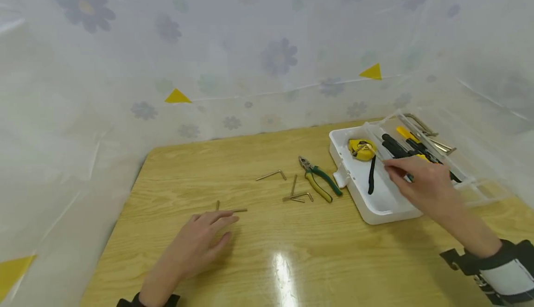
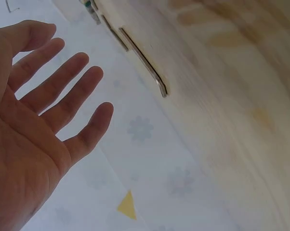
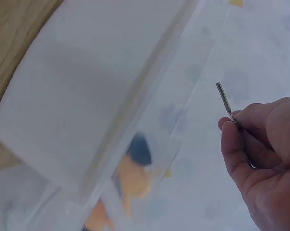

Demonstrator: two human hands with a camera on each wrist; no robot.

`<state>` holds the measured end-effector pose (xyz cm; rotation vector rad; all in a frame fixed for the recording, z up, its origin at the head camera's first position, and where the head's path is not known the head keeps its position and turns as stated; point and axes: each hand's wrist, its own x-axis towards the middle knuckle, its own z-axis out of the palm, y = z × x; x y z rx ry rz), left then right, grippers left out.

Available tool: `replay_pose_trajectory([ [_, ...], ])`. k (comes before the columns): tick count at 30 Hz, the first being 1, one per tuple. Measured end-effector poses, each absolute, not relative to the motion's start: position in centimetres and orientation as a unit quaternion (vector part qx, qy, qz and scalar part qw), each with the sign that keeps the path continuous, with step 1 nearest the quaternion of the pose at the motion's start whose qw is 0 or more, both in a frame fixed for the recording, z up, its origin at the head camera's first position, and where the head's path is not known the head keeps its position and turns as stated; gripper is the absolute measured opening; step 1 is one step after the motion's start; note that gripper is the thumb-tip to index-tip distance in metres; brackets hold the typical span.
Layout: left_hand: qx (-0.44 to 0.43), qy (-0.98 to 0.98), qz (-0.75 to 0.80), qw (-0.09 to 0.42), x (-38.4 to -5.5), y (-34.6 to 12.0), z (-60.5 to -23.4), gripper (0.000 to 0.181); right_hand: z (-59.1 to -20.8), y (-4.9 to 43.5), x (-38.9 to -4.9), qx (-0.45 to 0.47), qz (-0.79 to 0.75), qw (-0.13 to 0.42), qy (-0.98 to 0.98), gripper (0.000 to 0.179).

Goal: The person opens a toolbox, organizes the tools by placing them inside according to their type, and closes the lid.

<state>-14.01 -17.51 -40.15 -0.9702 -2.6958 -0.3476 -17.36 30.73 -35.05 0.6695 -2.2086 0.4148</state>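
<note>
In the head view my right hand [image 1: 423,184] is over the white toolbox [image 1: 363,207]. Its thumb and fingertips pinch a small hex key [image 3: 223,96], whose metal shaft sticks out past them in the right wrist view. Below that hand, a yellow tape measure [image 1: 361,150] with a black strap [image 1: 371,177] lies in the box. My left hand [image 1: 198,242] hovers over the wooden table with its fingers spread and relaxed, holding nothing. Close to its fingertips lies an L-shaped hex key [image 1: 238,210], partly hidden by the hand in the head view.
Pliers [image 1: 319,179] with green and yellow handles lie left of the toolbox. More hex keys [image 1: 271,175] are scattered beside them on the table [image 1: 200,168]. The box's clear lid [image 1: 479,193] is open to the right, with several tools in it. A flower-patterned sheet [image 1: 250,56] hangs behind.
</note>
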Motion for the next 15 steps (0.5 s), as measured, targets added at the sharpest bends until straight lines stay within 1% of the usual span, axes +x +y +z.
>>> replay_pose_trajectory([
  [2, -0.347, -0.922, -0.119, 0.121, -14.1, -16.9, -40.2, 0.037, -34.6, 32.5, -17.4, 0.221, 0.157, 0.392, -0.879, 0.073],
  [4, -0.362, -0.917, -0.120, 0.117, -14.2, -16.2, -40.3, 0.036, -34.3, 34.2, -17.4, 0.179, 0.161, 0.388, -0.890, 0.054],
  [7, -0.390, -0.906, -0.118, 0.111, -14.2, -15.1, -40.3, 0.035, -34.0, 36.4, -17.4, 0.115, 0.141, 0.383, -0.906, 0.020],
  [8, -0.400, -0.903, -0.114, 0.109, -14.2, -14.7, -40.4, 0.034, -33.9, 37.0, -17.3, 0.094, 0.136, 0.378, -0.911, 0.012],
  [11, -0.426, -0.894, -0.104, 0.093, -14.1, -13.6, -40.5, 0.034, -33.7, 38.7, -17.1, 0.031, 0.127, 0.348, -0.928, 0.014],
  [15, -0.447, -0.885, -0.109, 0.066, -14.0, -12.3, -40.4, 0.033, -33.8, 40.3, -16.7, -0.029, 0.131, 0.303, -0.943, 0.018],
])
